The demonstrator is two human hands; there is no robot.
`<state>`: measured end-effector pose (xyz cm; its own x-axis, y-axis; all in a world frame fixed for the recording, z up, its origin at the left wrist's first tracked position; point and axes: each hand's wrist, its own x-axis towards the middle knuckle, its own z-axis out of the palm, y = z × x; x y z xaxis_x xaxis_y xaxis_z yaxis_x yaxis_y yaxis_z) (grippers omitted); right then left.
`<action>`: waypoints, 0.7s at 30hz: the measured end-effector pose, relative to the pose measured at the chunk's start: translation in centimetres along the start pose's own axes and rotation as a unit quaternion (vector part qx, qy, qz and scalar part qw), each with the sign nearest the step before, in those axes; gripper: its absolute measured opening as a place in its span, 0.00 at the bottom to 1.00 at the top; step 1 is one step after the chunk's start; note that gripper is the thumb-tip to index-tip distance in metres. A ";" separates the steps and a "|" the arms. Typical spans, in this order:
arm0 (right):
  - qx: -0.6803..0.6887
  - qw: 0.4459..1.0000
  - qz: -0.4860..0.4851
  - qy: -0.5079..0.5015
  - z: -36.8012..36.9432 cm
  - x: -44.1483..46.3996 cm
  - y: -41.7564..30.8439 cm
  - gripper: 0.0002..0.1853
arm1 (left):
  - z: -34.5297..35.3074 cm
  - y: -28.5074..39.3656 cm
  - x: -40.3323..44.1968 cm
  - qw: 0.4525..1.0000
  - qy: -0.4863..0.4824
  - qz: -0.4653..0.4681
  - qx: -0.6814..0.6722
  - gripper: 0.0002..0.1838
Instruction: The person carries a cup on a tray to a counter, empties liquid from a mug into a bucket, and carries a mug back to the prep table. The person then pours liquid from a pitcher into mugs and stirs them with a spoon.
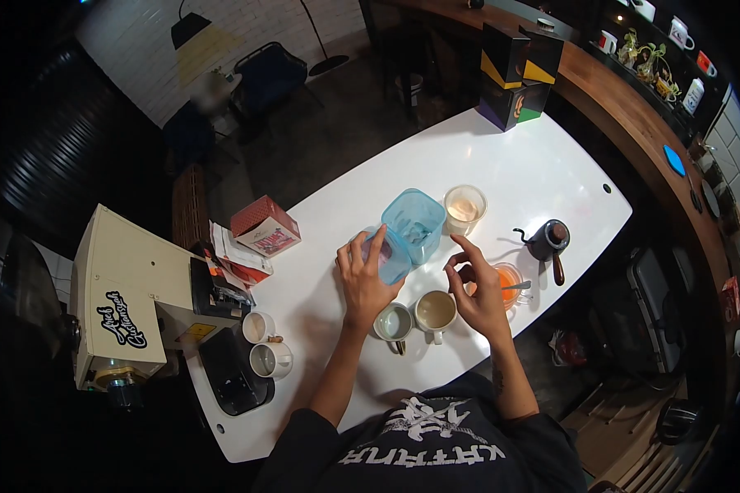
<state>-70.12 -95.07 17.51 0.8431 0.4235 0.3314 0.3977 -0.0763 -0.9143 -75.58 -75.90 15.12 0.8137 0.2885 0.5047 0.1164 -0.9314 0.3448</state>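
White and glossy, the surface (pixel 543 164) is read here as a clock centred on the blue container (pixel 423 215), twelve pointing away from the wearer. Nearest, around six o'clock, the grey-green mug (pixel 395 322) and the cream mug (pixel 436 312) are set side by side; both are best kept clear of the forearms. Just beyond, at half past seven, a blue piece (pixel 396 267), apparently a lid, is grasped by the left hand (pixel 366 275); whether it is rested against the container cannot be told. It is best gripped firmly by the rim. At half past four the right hand (pixel 478 283) is held loosely curled, nothing seen in its fingers. Behind it the orange drink (pixel 510 275) is partly hidden, so a raised wrist is advised, lest the spoon (pixel 518 286) be knocked. Mid-surface, the container is probably best steadied by that free hand. Little room is left at two o'clock, where the clear glass (pixel 464 207) is placed. Farthest, at one, stacked boxes (pixel 518 78) are seen.
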 end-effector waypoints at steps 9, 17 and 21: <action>-0.026 1.000 0.015 0.008 -2.1 -1.1 0.3 0.25 | -0.1 -0.5 0.4 1.000 0.001 -0.003 0.001 0.47; -0.127 0.985 0.007 0.114 -7.5 -4.7 -1.5 0.22 | -0.3 -2.9 2.4 1.000 0.000 0.003 -0.015 0.49; -0.183 0.963 -0.006 0.198 -10.4 -6.4 -0.7 0.19 | 0.1 -3.8 3.4 1.000 0.001 0.009 -0.012 0.50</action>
<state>-72.00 -107.11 18.46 0.8805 0.0542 0.4710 0.4486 -0.4164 -0.7908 -73.23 -71.39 15.41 0.8140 0.2728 0.5128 0.0879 -0.9305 0.3555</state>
